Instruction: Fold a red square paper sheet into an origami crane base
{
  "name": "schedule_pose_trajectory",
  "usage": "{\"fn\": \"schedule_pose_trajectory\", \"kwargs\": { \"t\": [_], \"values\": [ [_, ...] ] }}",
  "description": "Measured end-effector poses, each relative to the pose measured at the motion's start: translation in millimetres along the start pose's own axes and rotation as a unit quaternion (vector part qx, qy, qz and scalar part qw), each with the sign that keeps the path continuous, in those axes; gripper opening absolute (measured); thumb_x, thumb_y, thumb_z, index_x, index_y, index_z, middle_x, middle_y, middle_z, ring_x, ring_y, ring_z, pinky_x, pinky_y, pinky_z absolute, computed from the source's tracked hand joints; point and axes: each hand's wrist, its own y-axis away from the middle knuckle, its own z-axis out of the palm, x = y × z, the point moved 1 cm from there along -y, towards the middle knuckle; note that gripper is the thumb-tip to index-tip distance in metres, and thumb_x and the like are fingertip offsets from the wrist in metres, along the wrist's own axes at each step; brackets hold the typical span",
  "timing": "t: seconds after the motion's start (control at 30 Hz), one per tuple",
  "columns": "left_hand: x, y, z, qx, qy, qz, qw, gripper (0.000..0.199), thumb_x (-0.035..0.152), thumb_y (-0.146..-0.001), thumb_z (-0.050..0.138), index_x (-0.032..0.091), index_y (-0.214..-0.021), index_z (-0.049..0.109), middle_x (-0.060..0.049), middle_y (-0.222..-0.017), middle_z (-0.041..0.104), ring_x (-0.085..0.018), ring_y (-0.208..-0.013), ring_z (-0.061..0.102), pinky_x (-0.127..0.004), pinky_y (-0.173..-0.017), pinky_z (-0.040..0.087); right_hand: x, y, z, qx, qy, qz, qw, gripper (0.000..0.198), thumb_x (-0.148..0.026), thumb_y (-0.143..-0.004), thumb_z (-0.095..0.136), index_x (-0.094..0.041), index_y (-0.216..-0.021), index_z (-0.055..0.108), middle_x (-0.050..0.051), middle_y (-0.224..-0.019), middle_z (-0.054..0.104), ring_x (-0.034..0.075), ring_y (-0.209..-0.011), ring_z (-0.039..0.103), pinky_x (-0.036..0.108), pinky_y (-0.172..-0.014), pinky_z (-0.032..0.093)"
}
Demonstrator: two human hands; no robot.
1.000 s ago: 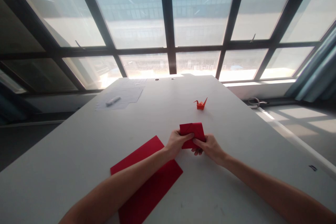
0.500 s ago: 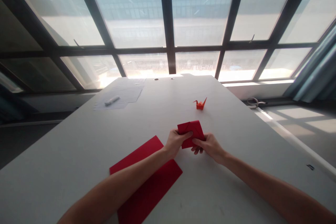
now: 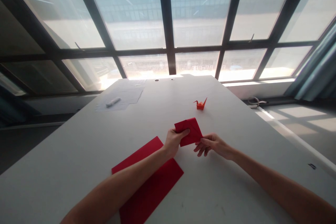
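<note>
A folded square of red paper (image 3: 192, 134) is held up over the white table (image 3: 225, 189). My left hand (image 3: 173, 141) grips its left side, thumb lying across the front face. At the lower right corner, my right hand (image 3: 210, 144) pinches the edge between thumb and index finger, its other fingers hanging loosely below. Larger red sheets (image 3: 154, 189) lie on the table under my left forearm, which hides part of them. Beyond my hands stands a small orange-red paper crane (image 3: 201, 105).
White paper sheets (image 3: 131, 94) lie at the table's far left, with a white tube-like object (image 3: 113, 102) on them. A coiled cable (image 3: 254, 101) is beyond the right edge. Tall windows (image 3: 199, 14) rise behind the table.
My right hand has slid right and down, from the paper's front to its lower right corner. The folded paper has shifted slightly left and up in my left hand.
</note>
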Motion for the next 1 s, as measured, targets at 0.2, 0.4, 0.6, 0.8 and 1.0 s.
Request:
{"fn": "schedule_pose_trajectory", "kwargs": {
  "t": [0.2,0.4,0.6,0.8,1.0],
  "values": [
    [6,-6,-5,0.011,0.022,0.003,1.0,0.039,0.03,-0.057,0.09,0.01,-0.087,0.076,-0.011,-0.085,0.075,-0.022,-0.074,0.069,-0.035,-0.076,0.055,-6,-5,-19,0.066,-0.004,-0.015,0.998,0.05,-0.057,-0.084,0.058,-0.01,-0.095,0.072,0.016,-0.091,0.076,0.022,-0.073,0.072,0.027,-0.058,0.05],
    [10,4,3,-0.069,-0.027,-0.012,0.997,0.036,0.034,-0.064,0.087,0.008,-0.086,0.074,-0.012,-0.083,0.074,-0.023,-0.071,0.068,-0.035,-0.07,0.054,-4,-20,8,0.078,0.05,-0.038,0.995,0.047,-0.056,-0.078,0.068,-0.01,-0.08,0.074,0.012,-0.074,0.075,0.018,-0.061,0.068,0.025,-0.053,0.045],
    [9,9,7,-0.111,-0.049,-0.041,0.992,0.038,0.035,-0.068,0.085,0.007,-0.092,0.073,-0.015,-0.09,0.073,-0.024,-0.077,0.068,-0.035,-0.075,0.052,2,-18,21,0.172,0.031,-0.074,0.982,0.045,-0.055,-0.079,0.068,-0.011,-0.077,0.073,0.011,-0.067,0.074,0.018,-0.054,0.066,0.026,-0.05,0.045],
    [4,4,8,-0.073,0.013,-0.069,0.995,0.04,0.038,-0.071,0.082,0.007,-0.095,0.073,-0.015,-0.092,0.074,-0.024,-0.082,0.068,-0.036,-0.083,0.053,6,-17,27,0.238,-0.021,-0.071,0.968,0.046,-0.057,-0.073,0.073,-0.011,-0.077,0.073,0.013,-0.068,0.074,0.02,-0.054,0.068,0.028,-0.05,0.047],
    [3,2,8,-0.065,0.068,-0.059,0.994,0.042,0.044,-0.078,0.076,0.006,-0.096,0.072,-0.016,-0.094,0.073,-0.024,-0.085,0.068,-0.034,-0.081,0.054,9,-15,29,0.264,-0.044,-0.07,0.961,0.048,-0.059,-0.073,0.073,-0.011,-0.08,0.074,0.014,-0.07,0.074,0.022,-0.056,0.069,0.029,-0.052,0.05]
  ]
}}
